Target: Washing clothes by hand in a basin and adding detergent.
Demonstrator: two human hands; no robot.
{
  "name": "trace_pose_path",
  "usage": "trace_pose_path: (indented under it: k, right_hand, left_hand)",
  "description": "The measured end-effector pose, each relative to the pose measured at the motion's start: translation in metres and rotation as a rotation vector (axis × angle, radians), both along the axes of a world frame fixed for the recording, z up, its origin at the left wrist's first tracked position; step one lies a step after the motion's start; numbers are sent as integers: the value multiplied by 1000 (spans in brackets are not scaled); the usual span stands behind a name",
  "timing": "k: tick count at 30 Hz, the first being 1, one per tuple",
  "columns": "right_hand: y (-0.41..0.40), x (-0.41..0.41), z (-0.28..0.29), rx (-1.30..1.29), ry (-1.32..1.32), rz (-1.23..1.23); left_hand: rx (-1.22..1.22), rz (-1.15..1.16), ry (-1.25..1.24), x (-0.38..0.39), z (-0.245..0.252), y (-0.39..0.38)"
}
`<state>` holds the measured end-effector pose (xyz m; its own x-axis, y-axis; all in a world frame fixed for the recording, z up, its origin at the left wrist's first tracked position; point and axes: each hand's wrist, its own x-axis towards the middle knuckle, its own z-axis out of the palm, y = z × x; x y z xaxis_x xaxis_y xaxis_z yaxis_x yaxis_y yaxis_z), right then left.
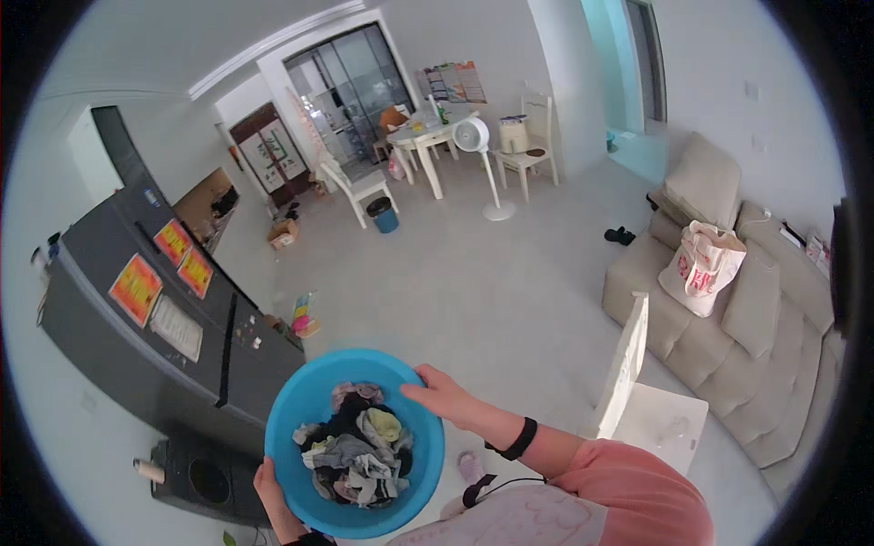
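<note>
A round blue plastic basin (287, 416) is held in front of my body, above the floor. Inside it lies a loose heap of crumpled small cloth pieces (358, 450), black, grey, white and pale yellow, that look like socks. My right hand (437, 394) grips the rim at the upper right, its thumb over the edge. At the lower left of the basin, my left hand (268, 486) holds the rim, with most of its fingers hidden beneath or behind the wall.
A dark refrigerator (198, 286) and a black speaker (205, 478) stand close on the left. To the right are a white chair (659, 416) and a beige sofa (683, 348) bearing a cloth bag (703, 266). Farther off stand a white fan (486, 164), a dining table (427, 136) and a bin (383, 215).
</note>
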<state>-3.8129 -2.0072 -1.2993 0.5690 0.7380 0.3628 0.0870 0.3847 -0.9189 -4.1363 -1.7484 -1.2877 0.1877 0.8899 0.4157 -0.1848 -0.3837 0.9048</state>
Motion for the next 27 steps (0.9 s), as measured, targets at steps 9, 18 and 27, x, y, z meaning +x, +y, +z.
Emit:
trace_pose_path:
  k: [9, 18, 27]
  right_hand:
    - [-52, 109, 65, -16, 187, -317]
    - [-127, 260, 93, -36, 276, -778]
    - [-113, 437, 126, -161, 306, -661]
  left_hand:
    - [-7, -368, 193, 220, 136, 11]
    - [33, -644, 329, 501, 156, -16]
    - [-53, -711, 294, 669, 166, 33]
